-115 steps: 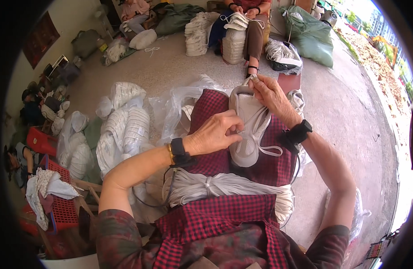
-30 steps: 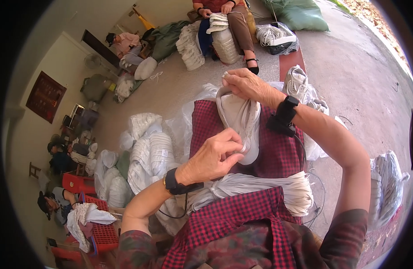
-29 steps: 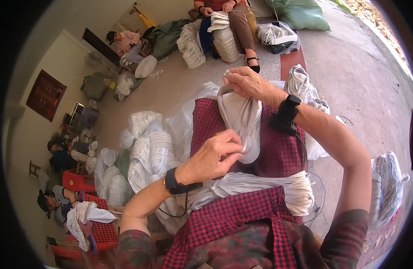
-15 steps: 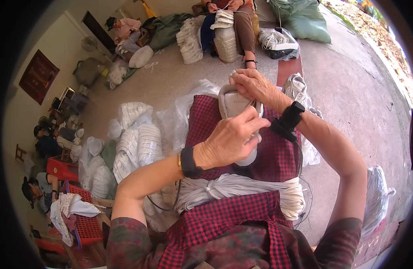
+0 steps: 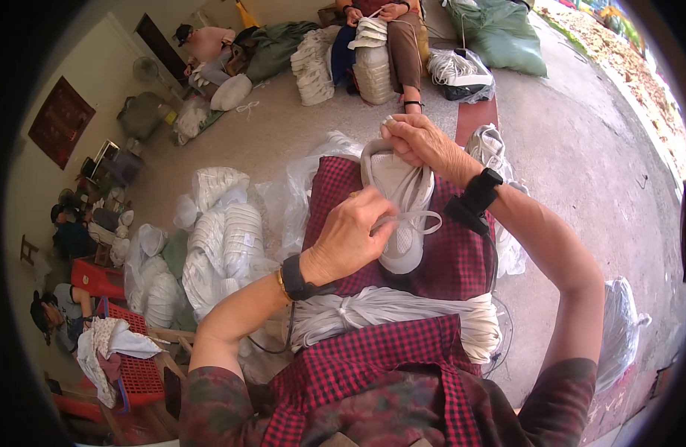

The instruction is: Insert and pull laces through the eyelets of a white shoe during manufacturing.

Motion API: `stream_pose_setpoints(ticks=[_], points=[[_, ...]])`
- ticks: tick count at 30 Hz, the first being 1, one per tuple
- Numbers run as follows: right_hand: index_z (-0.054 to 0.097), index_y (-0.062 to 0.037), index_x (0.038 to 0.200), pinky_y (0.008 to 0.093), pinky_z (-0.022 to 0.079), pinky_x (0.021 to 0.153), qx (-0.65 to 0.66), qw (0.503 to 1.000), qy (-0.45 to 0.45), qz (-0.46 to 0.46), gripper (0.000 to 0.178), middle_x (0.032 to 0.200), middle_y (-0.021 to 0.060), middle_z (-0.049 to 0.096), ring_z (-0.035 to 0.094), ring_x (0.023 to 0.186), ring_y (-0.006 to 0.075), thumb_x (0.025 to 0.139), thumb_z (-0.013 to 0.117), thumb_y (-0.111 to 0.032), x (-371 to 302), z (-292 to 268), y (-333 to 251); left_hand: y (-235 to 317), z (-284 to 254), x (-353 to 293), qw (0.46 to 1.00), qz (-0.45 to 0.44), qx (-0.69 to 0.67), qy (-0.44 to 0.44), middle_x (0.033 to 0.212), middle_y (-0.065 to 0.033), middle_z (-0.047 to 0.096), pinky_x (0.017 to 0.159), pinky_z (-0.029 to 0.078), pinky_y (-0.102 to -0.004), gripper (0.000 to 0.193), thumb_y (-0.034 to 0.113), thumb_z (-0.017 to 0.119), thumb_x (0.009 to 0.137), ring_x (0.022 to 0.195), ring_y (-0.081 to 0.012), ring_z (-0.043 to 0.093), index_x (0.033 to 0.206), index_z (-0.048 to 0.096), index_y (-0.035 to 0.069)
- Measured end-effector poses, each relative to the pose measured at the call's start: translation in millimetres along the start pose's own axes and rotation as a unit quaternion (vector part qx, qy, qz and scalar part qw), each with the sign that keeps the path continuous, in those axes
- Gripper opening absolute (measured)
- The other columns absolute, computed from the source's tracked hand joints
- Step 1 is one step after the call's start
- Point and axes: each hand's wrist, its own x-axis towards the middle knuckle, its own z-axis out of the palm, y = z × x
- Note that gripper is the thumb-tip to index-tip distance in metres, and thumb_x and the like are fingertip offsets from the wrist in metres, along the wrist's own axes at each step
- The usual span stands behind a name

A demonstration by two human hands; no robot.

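Note:
A pale grey-white sneaker [image 5: 402, 252] lies on my lap over a red-and-black checked apron [image 5: 462, 261], its toe toward me. My left hand [image 5: 350, 232] is beside the shoe's left side, fingers pinched on a white shoelace [image 5: 431, 217] that loops out to the right over the front of the shoe. Above the shoe's opening, toward its heel end, my right hand [image 5: 425, 145] is closed. A small white bit shows at its fingertips; what it grips is hidden. Lace strands cross the shoe's tongue below it.
A tied bundle of white laces [image 5: 387, 320] lies across my lap. Stacks of pale shoe pieces [image 5: 225, 235] stand on the left, and another shoe [image 5: 488, 145] is to the right. A co-worker [image 5: 380, 37] sits ahead. A red basket [image 5: 143, 372] is at lower left.
My left hand has moved left and slightly down off the shoe, drawing a lace loop into view. The right hand stays nearly where it was.

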Motion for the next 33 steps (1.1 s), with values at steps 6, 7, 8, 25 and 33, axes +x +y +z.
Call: stream_pose_setpoints(ticks=[6, 7, 8, 25, 33], points=[[0.053, -0.0050, 0.093, 0.0210, 0.025, 0.042, 0.022, 0.999, 0.030, 0.005, 0.022, 0.065, -0.0084, 0.036, 0.033, 0.048, 0.0014, 0.105, 0.042, -0.019, -8, 10, -7, -15, 1, -7, 0.998, -0.051, -0.011, 0.020, 0.083, -0.0122, 0.063, 0.075, 0.049, -0.0385, 0.014, 0.004, 0.074, 0.074, 0.082, -0.0302, 0.063, 0.085, 0.065, 0.001], [0.053, -0.0050, 0.093, 0.0210, 0.025, 0.042, 0.015, 1.000, 0.022, 0.015, 0.022, 0.065, -0.0084, 0.036, 0.033, 0.048, 0.0014, 0.105, 0.042, -0.019, -8, 13, -9, -17, 0, -12, 0.998, -0.054, 0.026, 0.010, 0.083, -0.0121, 0.063, 0.075, 0.048, -0.0389, 0.014, 0.005, 0.074, 0.073, 0.081, -0.0300, 0.062, 0.084, 0.065, 0.002], [0.053, -0.0051, 0.093, 0.0207, 0.024, 0.042, 0.013, 0.999, 0.031, 0.021, 0.023, 0.065, -0.0083, 0.036, 0.033, 0.048, 0.0014, 0.105, 0.041, -0.020, -9, 14, -9, -17, -1, -13, 0.997, -0.055, 0.060, -0.002, 0.083, -0.0121, 0.063, 0.075, 0.047, -0.0394, 0.013, 0.005, 0.074, 0.073, 0.080, -0.0298, 0.062, 0.083, 0.065, 0.002], [0.055, -0.0073, 0.093, 0.0222, 0.018, 0.045, -0.025, 0.992, 0.078, 0.098, 0.023, 0.066, -0.0103, 0.032, 0.026, 0.052, 0.0015, 0.105, 0.046, -0.026, -6, 13, -21, -50, -20, -24, 0.998, -0.061, 0.018, -0.016, 0.088, -0.0059, 0.059, 0.087, 0.033, -0.0399, 0.007, 0.014, 0.066, 0.078, 0.094, -0.0238, 0.052, 0.080, 0.068, 0.008], [0.055, -0.0069, 0.093, 0.0219, 0.018, 0.045, -0.015, 0.991, 0.075, 0.111, 0.025, 0.066, -0.0101, 0.032, 0.026, 0.052, 0.0017, 0.105, 0.047, -0.027, -1, 17, -18, -56, -10, -29, 1.000, 0.006, -0.005, -0.019, 0.093, -0.0020, 0.054, 0.086, 0.030, -0.0380, 0.011, 0.018, 0.079, 0.072, 0.096, -0.0203, 0.049, 0.071, 0.070, 0.010]])
